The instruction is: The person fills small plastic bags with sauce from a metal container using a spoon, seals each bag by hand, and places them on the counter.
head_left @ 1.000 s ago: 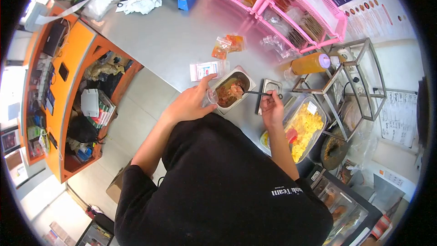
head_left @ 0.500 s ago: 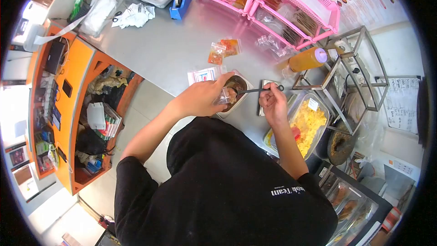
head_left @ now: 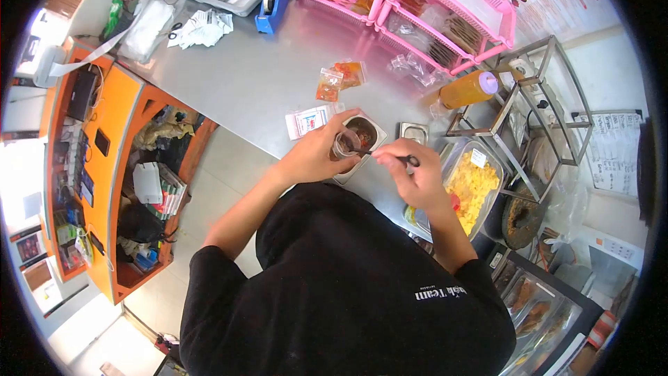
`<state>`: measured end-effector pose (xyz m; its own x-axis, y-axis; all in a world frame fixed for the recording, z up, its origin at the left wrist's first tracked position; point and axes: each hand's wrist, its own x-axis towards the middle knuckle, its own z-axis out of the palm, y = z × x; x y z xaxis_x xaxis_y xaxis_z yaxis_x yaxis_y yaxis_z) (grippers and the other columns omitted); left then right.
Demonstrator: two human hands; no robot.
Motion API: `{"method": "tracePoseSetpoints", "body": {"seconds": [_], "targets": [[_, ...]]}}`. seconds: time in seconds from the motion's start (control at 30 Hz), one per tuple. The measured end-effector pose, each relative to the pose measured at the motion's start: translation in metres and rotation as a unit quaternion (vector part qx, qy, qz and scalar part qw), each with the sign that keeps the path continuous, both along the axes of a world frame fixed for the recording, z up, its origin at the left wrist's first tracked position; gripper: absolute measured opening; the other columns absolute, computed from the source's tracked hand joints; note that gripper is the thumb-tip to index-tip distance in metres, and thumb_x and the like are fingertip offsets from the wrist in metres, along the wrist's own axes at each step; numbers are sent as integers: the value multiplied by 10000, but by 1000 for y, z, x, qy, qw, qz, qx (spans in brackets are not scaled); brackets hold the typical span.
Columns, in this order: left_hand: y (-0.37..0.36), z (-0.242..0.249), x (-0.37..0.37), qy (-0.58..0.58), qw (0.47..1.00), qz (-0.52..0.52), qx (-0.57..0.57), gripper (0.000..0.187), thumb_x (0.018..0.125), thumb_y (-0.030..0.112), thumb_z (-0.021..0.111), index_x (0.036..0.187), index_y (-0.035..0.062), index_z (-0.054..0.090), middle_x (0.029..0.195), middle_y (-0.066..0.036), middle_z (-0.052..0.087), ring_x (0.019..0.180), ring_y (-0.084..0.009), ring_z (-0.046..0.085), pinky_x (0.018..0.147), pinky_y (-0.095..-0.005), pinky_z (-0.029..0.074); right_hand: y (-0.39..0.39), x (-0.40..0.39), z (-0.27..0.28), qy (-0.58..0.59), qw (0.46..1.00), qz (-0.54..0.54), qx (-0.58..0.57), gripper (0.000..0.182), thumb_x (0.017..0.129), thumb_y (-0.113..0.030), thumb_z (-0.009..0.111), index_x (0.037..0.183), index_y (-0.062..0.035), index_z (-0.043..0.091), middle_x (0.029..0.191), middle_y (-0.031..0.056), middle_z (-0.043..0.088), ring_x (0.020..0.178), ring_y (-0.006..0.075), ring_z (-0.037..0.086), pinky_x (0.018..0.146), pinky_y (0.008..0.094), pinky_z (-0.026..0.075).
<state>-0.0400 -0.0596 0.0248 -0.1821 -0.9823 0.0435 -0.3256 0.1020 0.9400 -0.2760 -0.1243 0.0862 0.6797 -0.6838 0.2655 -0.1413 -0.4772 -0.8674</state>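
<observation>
My left hand (head_left: 310,155) is closed around a small clear plastic cup (head_left: 339,147), holding it over the near-left side of a metal food pan (head_left: 378,130). Dark reddish-brown food shows inside that pan. Pinched in my right hand (head_left: 419,173) is a dark spoon (head_left: 363,152), its end reaching the mouth of the cup. Fingers hide part of the cup, so its contents are hard to see. A white printed packet (head_left: 306,122) lies left of the pan, with small bags of orange-red food (head_left: 329,85) beyond it.
A tub of yellow pieces (head_left: 474,184) stands by my right forearm, near a small metal pan (head_left: 414,131). Farther back are a sauce bottle (head_left: 467,90), a metal rack (head_left: 539,83), pink baskets (head_left: 445,40) and a blue tape dispenser (head_left: 273,12).
My right hand has come lower and slightly left, turning over the spoon handle. The spoon end has moved from over the pan's food to the cup. My left hand stays nearly in place.
</observation>
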Motion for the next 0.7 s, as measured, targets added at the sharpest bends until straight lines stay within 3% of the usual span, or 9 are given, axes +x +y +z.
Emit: {"method": "tracePoseSetpoints", "body": {"seconds": [0.13,0.23,0.33,0.43,0.53,0.7], "targets": [[15,-9,-11,51,997,46,24,771,885,102,817,1544,79,418,1147,-169,724,1068,-320,730,921,-405,567,-4,13,32,30,992,86,-87,106,937,-87,750,1032,-52,718,922,106,724,806,318,682,707,398,544],[26,-12,-11,94,993,65,7,762,872,32,817,1542,67,456,1254,-146,698,1151,-230,693,997,-387,548,-8,18,49,53,986,129,-92,109,908,-84,768,1001,-57,717,924,95,723,820,324,673,703,407,538],[34,-11,-7,115,992,50,22,726,883,14,801,1527,47,465,1323,-149,671,1190,-219,679,1033,-384,538,-11,25,67,74,979,169,-91,105,895,-83,775,980,-58,719,913,90,719,813,320,667,706,409,532],[38,-8,-4,150,987,56,18,707,892,13,795,1518,34,467,1304,-152,681,1201,-224,675,1053,-383,528,-14,30,79,73,973,196,-97,100,890,-80,777,969,-55,722,907,91,718,803,315,662,709,405,526],[40,-13,-1,143,988,61,-16,691,902,82,797,1513,76,475,1263,-174,688,1168,-286,705,948,-393,576,-14,35,86,71,971,205,-102,90,894,-75,774,963,-48,724,900,91,719,793,309,656,711,400,520],[44,-13,4,125,990,64,-22,730,900,90,801,1534,77,439,1252,-170,695,1150,-281,707,945,-392,573,-16,35,87,74,968,211,-109,88,903,-80,774,965,-39,726,898,90,726,784,294,649,704,383,507]]}}
